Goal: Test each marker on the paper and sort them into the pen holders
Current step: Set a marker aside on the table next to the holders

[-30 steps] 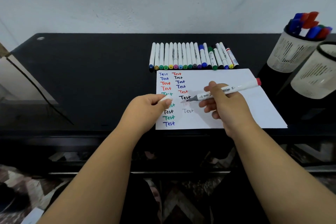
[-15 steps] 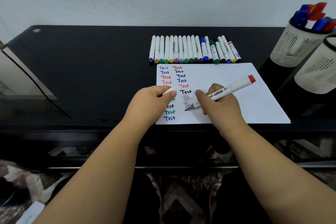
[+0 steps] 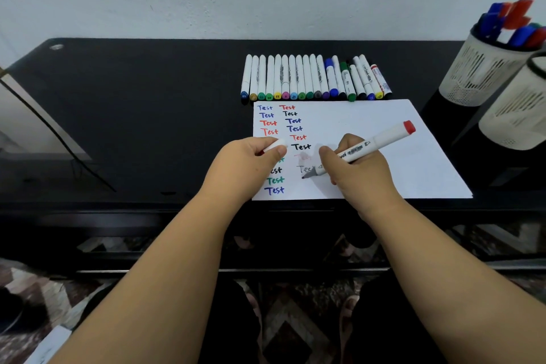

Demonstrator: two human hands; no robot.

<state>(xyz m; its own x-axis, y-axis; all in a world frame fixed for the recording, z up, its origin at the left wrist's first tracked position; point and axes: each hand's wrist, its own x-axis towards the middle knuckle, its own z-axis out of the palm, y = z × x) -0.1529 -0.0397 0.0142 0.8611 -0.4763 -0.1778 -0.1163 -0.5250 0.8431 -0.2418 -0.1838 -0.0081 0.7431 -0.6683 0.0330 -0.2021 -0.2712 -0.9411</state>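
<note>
The left hand [image 3: 248, 162] covers the start of several "Test" words on the paper [image 3: 369, 127]; the right hand [image 3: 357, 171] hides the end of the faint grey one. The cap [image 3: 276, 145] shows only its white end. Both pen holders [image 3: 484, 68] are cut off by the right edge. Print on the marker [image 3: 375, 143] is too small to read.

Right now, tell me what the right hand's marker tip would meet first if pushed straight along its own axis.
The right hand holds the white red-capped marker pointing down-left; its grey tip would meet the white paper sheet almost at once, below the faint "Test". Whether it already touches is unclear.
</note>
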